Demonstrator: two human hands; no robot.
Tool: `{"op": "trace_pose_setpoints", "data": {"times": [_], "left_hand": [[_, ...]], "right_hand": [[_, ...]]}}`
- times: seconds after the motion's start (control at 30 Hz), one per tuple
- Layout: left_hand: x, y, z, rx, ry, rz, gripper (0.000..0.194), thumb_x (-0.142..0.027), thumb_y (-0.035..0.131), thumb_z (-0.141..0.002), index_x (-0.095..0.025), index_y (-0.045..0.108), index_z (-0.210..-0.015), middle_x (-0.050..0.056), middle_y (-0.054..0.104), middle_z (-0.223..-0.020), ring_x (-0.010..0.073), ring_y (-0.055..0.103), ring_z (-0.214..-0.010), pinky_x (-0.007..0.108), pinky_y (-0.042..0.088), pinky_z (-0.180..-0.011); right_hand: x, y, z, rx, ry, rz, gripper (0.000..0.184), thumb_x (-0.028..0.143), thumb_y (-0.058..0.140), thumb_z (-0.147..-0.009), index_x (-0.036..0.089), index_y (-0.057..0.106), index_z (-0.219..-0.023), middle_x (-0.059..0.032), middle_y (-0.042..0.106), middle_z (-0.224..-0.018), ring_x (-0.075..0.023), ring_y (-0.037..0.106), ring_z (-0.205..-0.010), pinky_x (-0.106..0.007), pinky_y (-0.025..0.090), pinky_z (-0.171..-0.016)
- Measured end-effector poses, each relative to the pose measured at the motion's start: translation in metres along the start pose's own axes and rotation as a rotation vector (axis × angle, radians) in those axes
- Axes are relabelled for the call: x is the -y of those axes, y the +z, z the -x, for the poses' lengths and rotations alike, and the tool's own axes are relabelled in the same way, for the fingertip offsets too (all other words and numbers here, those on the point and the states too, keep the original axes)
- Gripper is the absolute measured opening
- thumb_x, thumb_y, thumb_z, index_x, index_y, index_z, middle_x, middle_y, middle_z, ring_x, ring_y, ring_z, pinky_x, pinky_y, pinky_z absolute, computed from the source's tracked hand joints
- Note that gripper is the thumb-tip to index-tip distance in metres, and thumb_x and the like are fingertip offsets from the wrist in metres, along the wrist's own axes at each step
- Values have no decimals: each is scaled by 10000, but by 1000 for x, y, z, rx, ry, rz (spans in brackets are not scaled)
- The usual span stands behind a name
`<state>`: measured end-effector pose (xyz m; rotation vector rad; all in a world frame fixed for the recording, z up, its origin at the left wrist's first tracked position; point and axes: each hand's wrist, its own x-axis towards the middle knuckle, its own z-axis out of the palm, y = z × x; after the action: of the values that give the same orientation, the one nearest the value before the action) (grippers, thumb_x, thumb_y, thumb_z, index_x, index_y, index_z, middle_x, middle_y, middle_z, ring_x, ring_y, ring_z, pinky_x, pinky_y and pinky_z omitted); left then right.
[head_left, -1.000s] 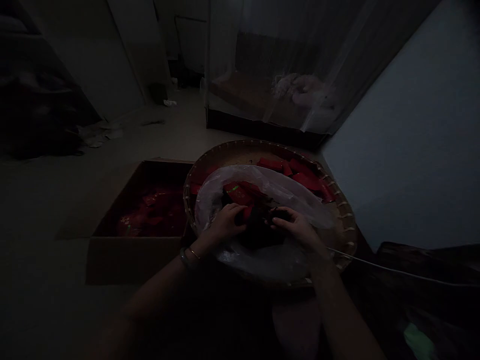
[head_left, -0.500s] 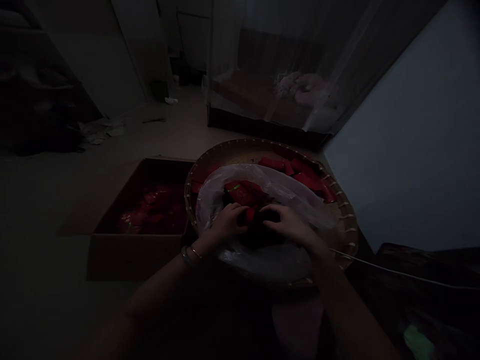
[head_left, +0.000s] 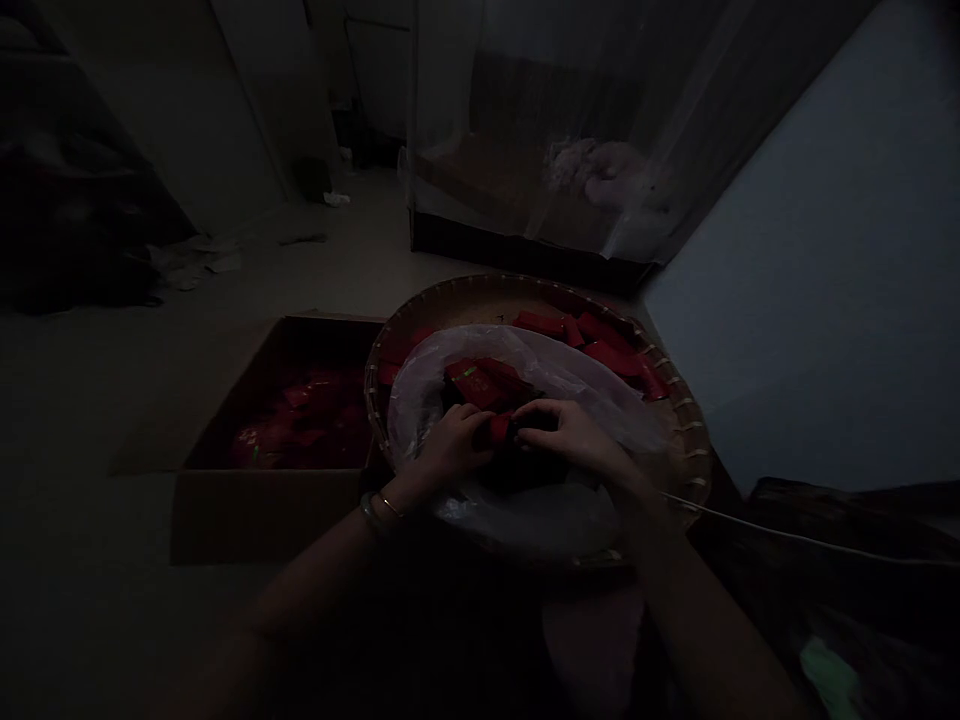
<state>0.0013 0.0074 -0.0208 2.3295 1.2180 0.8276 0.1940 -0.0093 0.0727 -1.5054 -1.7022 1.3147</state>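
The light is very dim. My left hand [head_left: 459,440] is closed on a small red packet [head_left: 500,430], held over an open clear plastic bag [head_left: 592,385]. My right hand [head_left: 566,438] comes in from the other side, thumb and fingers bent in a pinch at the packet's right edge. What lies between its fingertips is too dark to make out. More red packets with gold print [head_left: 474,384] lie inside the bag, just beyond my hands. The bag sits in a round woven bamboo tray [head_left: 686,430].
Red packets [head_left: 611,355] lie along the tray's far right side. Left of it stands an open cardboard box [head_left: 274,515] holding many red pieces. A thin white cord [head_left: 780,537] runs off right. Behind are a netted bed [head_left: 525,235] and a pale wall [head_left: 810,250].
My right hand has moved left, its fingertips closing in on the red packet in my left hand. The whole view has shifted slightly.
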Motion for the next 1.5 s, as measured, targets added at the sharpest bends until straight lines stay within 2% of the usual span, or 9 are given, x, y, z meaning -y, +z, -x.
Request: {"op": "trace_pose_setpoints", "data": {"times": [0.13, 0.4, 0.6, 0.87, 1.03, 1.13, 1.27, 1.37, 1.5], "left_hand": [[0, -1, 0, 3, -4, -3, 471, -202, 693, -655, -183, 590, -1114, 71, 603, -1043, 227, 541, -946, 352, 471, -807], [1, 0, -1, 26, 2, -14, 476, -212, 693, -656, -180, 585, -1119, 77, 603, -1027, 233, 545, -937, 361, 477, -805], [3, 2, -1, 9, -14, 11, 485, -212, 702, -651, -189, 581, -1119, 75, 598, -1035, 231, 553, -946, 358, 479, -802], [2, 1, -1, -3, -17, 38, 474, -210, 686, -658, -185, 573, -1118, 72, 592, -1032, 222, 563, -938, 346, 481, -799], [2, 0, -1, 12, -16, 31, 462, -218, 695, -655, -191, 582, -1102, 59, 592, -986, 213, 562, -899, 343, 477, -782], [2, -1, -1, 8, -22, 36, 483, -210, 709, -641, -206, 580, -1106, 52, 589, -990, 214, 563, -904, 342, 472, -788], [-1, -1, -1, -37, -29, 48, 490, -225, 709, -658, -196, 569, -1127, 68, 593, -1021, 224, 567, -930, 351, 476, -803], [-4, -2, -1, -53, -19, 95, 466, -255, 713, -677, -187, 577, -1117, 82, 607, -1032, 233, 569, -953, 361, 479, -822], [-3, -5, -1, -8, -84, 281, 606, -318, 751, -661, -180, 537, -1211, 98, 617, -1129, 245, 571, -1019, 385, 466, -880]], "right_hand": [[-1, -4, -2, -63, -20, 47, 243, 195, 665, -651, 182, 690, -893, -13, 701, -819, -156, 641, -685, -257, 510, -619], [-4, -7, -8, -2, -147, 93, 367, 147, 676, -624, 198, 651, -987, -31, 687, -983, -198, 629, -924, -309, 491, -813], [-4, -1, -4, 4, -212, 177, 434, 90, 592, -656, 205, 603, -1074, -39, 672, -1024, -189, 627, -921, -293, 493, -788], [-8, 11, -7, -148, -238, 435, 413, 3, 530, -644, 185, 637, -999, -75, 673, -991, -203, 635, -899, -330, 492, -821], [-8, 17, -9, -106, -264, 307, 462, 27, 506, -690, 220, 610, -1097, -53, 681, -1035, -197, 637, -947, -334, 489, -849], [-10, 14, -7, -132, -265, 225, 412, 122, 501, -770, 235, 576, -1160, -39, 681, -1013, -176, 636, -900, -316, 499, -799], [-20, 17, -4, -299, -280, 410, 268, 349, 630, -771, 225, 646, -1007, -58, 675, -954, -216, 592, -891, -362, 466, -817], [-31, 27, -4, -310, -291, 545, 203, 398, 669, -750, 217, 677, -843, -80, 663, -895, -234, 568, -879, -372, 447, -813], [-40, 27, -5, -308, -268, 385, 171, 339, 568, -830, 204, 658, -775, -64, 640, -829, -197, 584, -773, -321, 460, -720]]}}
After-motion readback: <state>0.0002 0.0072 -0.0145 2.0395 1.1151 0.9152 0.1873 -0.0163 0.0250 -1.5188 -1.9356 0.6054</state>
